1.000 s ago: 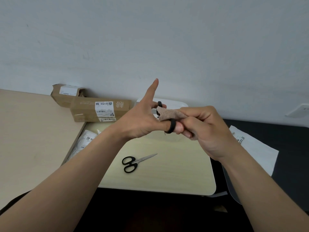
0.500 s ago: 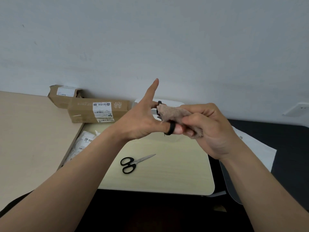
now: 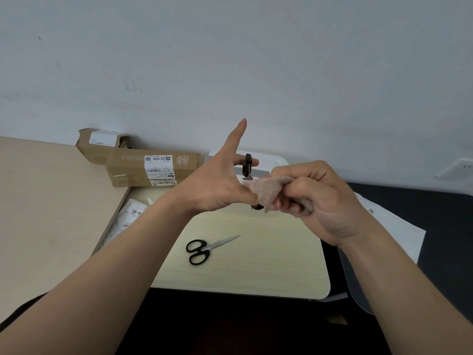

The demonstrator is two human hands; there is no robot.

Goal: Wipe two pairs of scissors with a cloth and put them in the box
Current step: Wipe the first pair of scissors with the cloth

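Left hand (image 3: 217, 185) holds the held scissors (image 3: 247, 165) just in front of the white box (image 3: 271, 161), thumb and a finger through the black loops, index finger straight up. Right hand (image 3: 325, 201) grips the cloth (image 3: 266, 190), bunched over the blades. Second scissors (image 3: 204, 248) lie closed on the counter (image 3: 256, 272), well in front of the box. Cardboard cartons (image 3: 133, 167) left of the box.

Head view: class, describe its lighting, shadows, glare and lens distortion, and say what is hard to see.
Head view: soft, even light; only a faint shadow under the loose scissors on the board; their blades shine slightly. Head view: the wide lens stretches the forearms toward the bottom corners. Head view: cloth, left hand and right hand hide most of the held scissors.
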